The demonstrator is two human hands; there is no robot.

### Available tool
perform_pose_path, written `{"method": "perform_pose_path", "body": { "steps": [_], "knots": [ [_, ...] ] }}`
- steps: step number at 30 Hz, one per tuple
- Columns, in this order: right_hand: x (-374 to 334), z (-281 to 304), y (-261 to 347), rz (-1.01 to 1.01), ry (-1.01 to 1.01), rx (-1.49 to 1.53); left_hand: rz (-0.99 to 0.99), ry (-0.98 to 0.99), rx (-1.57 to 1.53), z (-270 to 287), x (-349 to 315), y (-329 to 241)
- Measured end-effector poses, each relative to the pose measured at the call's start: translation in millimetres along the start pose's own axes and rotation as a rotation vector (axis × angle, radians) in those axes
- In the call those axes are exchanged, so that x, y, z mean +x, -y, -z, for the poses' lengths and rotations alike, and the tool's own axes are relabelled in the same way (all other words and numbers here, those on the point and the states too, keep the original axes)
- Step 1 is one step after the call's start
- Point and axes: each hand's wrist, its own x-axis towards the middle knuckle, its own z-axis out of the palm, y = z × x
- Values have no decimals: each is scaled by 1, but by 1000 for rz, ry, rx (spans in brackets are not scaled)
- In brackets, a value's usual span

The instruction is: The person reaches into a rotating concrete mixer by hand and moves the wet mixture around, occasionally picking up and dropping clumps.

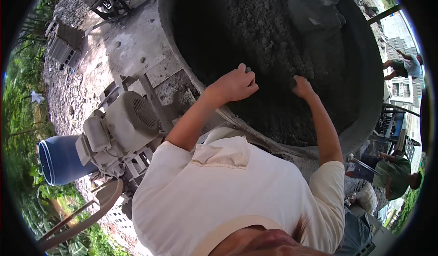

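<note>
A wide round mixing drum with a thick grey rim fills the upper part of the head view. Loose grey mix, like damp concrete, lies inside it. My left hand reaches over the near rim with its fingers curled, and a bit of grey shows at the fingertips. Further right, my right hand is closed above the dark inside of the drum, with a small dark patch at its fingertips. What either hand holds is too small to name. A grey, crumpled sack-like form rests in the drum's far right.
Left of the drum stands a dusty electric motor, with a blue barrel beyond. Hollow blocks are stacked at far left. A curved metal bar is at lower left. Two people are at right.
</note>
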Motion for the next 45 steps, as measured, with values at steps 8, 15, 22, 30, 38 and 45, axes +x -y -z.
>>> {"method": "perform_pose_path", "body": {
  "steps": [8, 15, 22, 30, 38, 45],
  "knots": [
    [-127, 105, 100, -241, 88, 1250, -294, -423, -242, -13, 6, 5],
    [-193, 82, 128, 56, 467, 736, 0, 703, -142, -1, -6, -27],
    [-201, 68, 118, 69, 46, 775, 100, 713, -132, -17, -6, -35],
    [-223, 78, 102, 161, 250, 579, -29, 465, 136, -9, -2, -39],
    [-203, 70, 119, -182, -246, 1545, -228, 36, -127, -3, -10, -75],
    [-196, 72, 168, 40, 71, 2726, -745, 6, 85, -21, -25, -133]
  ]
}}
